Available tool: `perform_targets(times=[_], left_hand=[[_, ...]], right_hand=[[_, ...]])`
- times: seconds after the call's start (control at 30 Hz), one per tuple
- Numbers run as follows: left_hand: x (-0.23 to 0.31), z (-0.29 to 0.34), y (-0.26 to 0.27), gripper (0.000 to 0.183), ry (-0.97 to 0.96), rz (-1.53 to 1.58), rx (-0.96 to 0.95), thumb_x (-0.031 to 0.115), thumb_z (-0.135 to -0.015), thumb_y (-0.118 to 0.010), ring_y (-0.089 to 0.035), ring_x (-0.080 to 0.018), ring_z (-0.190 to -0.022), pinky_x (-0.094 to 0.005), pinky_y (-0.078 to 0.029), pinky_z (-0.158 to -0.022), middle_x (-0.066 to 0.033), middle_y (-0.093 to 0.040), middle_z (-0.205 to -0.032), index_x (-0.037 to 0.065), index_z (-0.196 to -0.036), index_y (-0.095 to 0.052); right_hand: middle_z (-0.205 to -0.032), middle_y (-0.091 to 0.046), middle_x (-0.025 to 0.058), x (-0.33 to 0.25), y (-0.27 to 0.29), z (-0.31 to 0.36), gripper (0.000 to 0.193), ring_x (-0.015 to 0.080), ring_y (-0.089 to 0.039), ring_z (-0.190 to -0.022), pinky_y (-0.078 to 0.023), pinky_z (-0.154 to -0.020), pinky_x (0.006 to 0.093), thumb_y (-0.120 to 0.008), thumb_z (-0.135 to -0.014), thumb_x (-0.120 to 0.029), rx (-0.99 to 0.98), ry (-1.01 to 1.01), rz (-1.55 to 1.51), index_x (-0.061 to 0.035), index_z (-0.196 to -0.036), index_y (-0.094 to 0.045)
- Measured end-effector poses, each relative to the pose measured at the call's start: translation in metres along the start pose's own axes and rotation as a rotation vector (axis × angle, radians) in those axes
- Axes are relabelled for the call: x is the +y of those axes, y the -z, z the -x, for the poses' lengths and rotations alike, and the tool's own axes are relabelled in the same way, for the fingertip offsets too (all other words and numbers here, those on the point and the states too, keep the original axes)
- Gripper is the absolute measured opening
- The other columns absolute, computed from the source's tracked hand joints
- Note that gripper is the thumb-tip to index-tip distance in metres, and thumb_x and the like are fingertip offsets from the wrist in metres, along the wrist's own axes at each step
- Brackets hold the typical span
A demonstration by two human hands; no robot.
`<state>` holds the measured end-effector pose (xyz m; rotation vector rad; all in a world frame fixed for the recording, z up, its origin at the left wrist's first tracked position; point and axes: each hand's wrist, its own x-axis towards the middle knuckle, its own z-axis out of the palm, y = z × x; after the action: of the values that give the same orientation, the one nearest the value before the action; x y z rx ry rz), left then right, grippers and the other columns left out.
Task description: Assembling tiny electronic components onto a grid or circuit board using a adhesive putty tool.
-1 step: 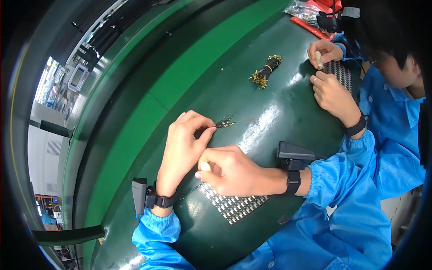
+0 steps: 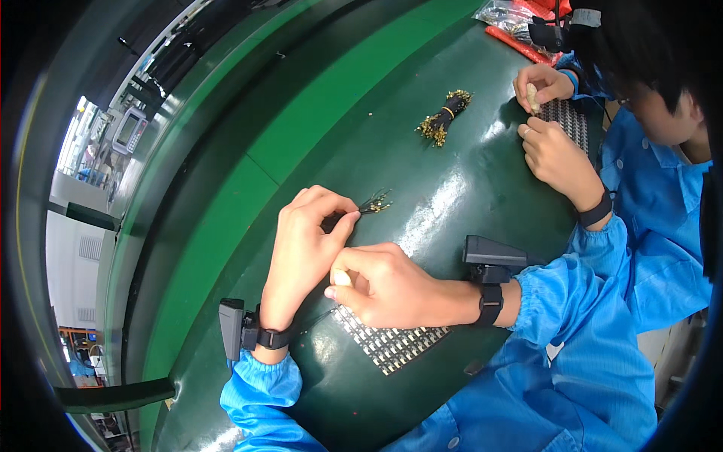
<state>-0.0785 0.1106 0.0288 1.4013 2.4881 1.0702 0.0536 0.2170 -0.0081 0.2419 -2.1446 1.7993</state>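
Note:
My left hand (image 2: 305, 237) pinches a small bundle of thin black wires (image 2: 374, 203) between thumb and fingers. Their gold-coloured metal tips fan out past the fingertips to the right. Just below it, my right hand (image 2: 388, 282) is closed, with a cream-coloured fingertip cover (image 2: 343, 279) showing between thumb and curled fingers. Whatever those fingers grip is hidden. Under the right hand lies a dark sheet (image 2: 392, 350) with rows of small, pale, shiny parts; the hand covers its upper portion.
A larger wire bundle (image 2: 446, 119), tied with a yellow band, lies farther back on the green table (image 2: 407, 162). To the right a co-worker's hands (image 2: 553, 147) work beside a similar sheet (image 2: 568, 124). Red and clear plastic bags (image 2: 520, 38) lie at the far right.

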Motion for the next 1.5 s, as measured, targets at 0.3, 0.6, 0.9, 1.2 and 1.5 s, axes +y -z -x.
perform_targets(times=[0.3, 0.6, 0.9, 1.2, 1.5], left_hand=[[-0.001, 0.005, 0.006, 0.007, -0.008, 0.062, 0.153, 0.002, -0.088, -0.077, -0.07, -0.0181, -0.08, -0.0327, -0.055, -0.072, -0.0092, -0.076, -0.089, -0.002, -0.093, -0.076], [0.012, 0.098, 0.016, 0.009, 0.08, -0.056, 0.361, -0.008, -0.091, -0.075, -0.067, -0.0218, -0.078, -0.0339, -0.055, -0.071, -0.0113, -0.072, -0.09, -0.002, -0.094, -0.07], [0.003, 0.133, 0.01, 0.017, -0.04, 0.011, 0.359, -0.009, -0.086, -0.079, -0.067, -0.0251, -0.078, -0.0353, -0.054, -0.067, -0.0106, -0.072, -0.089, 0.0, -0.097, -0.072], [0.0, 0.135, 0.01, 0.019, -0.118, -0.066, 0.373, -0.008, -0.083, -0.082, -0.066, -0.0264, -0.079, -0.0366, -0.051, -0.072, -0.0098, -0.072, -0.089, 0.002, -0.098, -0.074], [0.001, 0.134, 0.007, 0.021, -0.163, -0.12, 0.36, -0.006, -0.079, -0.084, -0.064, -0.0268, -0.077, -0.0385, -0.049, -0.07, -0.0076, -0.071, -0.088, 0.004, -0.094, -0.075]], right_hand=[[-0.066, -0.067, 0.0173, 0.0, 0.002, 0.002, 0.016, 0.0353, -0.072, -0.063, -0.055, -0.059, 0.0464, -0.077, -0.093, -0.006, 0.007, -0.025, 0.015, 0.0001, -0.087, -0.063], [-0.073, -0.068, -0.0016, 0.001, 0.018, -0.004, 0.011, -0.0001, -0.063, -0.064, -0.047, -0.053, 0.0218, -0.08, -0.097, -0.004, 0.123, -0.019, -0.124, -0.0002, -0.098, -0.07], [-0.068, -0.068, 0.0104, -0.014, 0.037, -0.014, 0.014, 0.0153, -0.066, -0.053, -0.047, -0.05, 0.0313, -0.077, -0.088, -0.003, -0.243, 0.016, 0.188, 0.0016, -0.102, -0.075], [-0.067, -0.068, 0.0074, -0.013, 0.023, -0.011, 0.003, 0.0097, -0.065, -0.054, -0.044, -0.048, 0.0279, -0.076, -0.092, 0.001, -0.236, -0.045, 0.147, 0.0002, -0.094, -0.076], [-0.086, -0.076, 0.0059, -0.015, 0.016, -0.009, 0.044, 0.0063, -0.073, -0.077, -0.058, -0.067, 0.0223, -0.085, -0.091, 0.001, 0.05, -0.234, -0.113, 0.003, -0.131, -0.065]])
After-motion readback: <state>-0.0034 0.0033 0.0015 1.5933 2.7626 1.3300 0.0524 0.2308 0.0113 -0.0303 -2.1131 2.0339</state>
